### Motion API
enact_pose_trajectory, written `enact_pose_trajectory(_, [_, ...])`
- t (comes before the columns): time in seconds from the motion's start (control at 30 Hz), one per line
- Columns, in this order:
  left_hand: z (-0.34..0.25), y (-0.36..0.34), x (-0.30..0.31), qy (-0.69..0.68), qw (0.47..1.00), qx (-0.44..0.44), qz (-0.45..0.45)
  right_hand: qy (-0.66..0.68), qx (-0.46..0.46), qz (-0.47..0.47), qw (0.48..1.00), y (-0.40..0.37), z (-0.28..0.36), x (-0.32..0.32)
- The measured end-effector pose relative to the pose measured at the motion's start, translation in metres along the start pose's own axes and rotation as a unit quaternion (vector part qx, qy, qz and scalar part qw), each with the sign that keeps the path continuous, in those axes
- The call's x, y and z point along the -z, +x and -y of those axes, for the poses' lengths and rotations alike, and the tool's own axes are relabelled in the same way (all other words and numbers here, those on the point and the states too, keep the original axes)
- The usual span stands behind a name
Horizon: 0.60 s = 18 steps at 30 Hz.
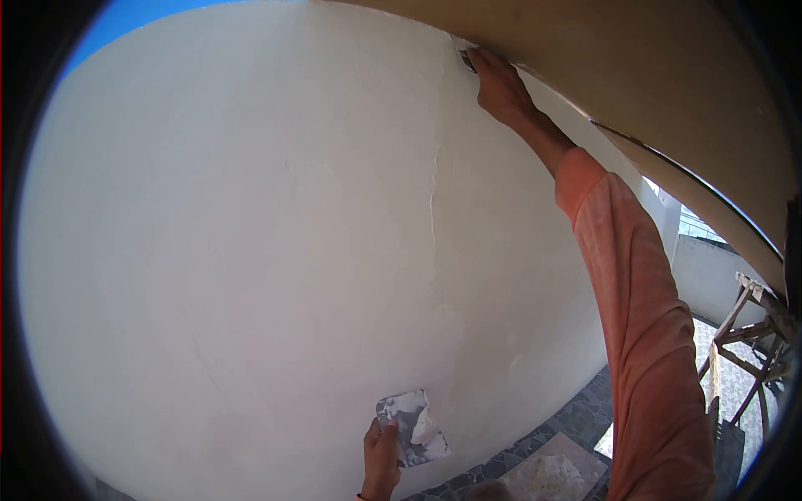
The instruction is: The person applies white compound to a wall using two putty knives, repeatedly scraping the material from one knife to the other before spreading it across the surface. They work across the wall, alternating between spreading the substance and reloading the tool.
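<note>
My right hand (504, 90) reaches high up with a closed grip on a putty knife (463, 55), which meets the wall just under the overhang; the fingers cover most of the tool. Low in the view, my left hand (382, 462) grips a flat grey putty plate (411, 456) by its left edge, thumb on top. White putty (424, 427) is smeared over the plate, with a thicker lump towards its right side. The pale wall (251, 234) fills the view, and a thin raised vertical streak (433, 200) runs down it below my right hand.
A brown overhang (652, 67) slants across the top right. At the right stands a wooden trestle (748, 334). Dark stone-patterned floor (510, 455) borders the wall's foot, where a board with white residue (555, 474) lies.
</note>
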State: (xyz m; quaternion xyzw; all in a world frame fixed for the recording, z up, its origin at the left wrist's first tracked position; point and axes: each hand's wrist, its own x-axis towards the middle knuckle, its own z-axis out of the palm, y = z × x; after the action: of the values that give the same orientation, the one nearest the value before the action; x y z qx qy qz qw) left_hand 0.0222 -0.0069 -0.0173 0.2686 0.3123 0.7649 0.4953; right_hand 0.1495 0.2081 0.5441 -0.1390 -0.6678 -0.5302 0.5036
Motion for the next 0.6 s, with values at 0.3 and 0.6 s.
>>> enact_pose_trajectory(0.3, [-0.013,-0.007,-0.008,-0.006,1.0,0.002,0.006,0.026,0.049,0.029,0.998,-0.029,0.026,0.02])
enact_pose_trajectory(0.6, [-0.009,-0.005,-0.004,-0.014,1.0,0.002,0.009,-0.016,0.004,-0.029,0.999,-0.008,0.013,0.01])
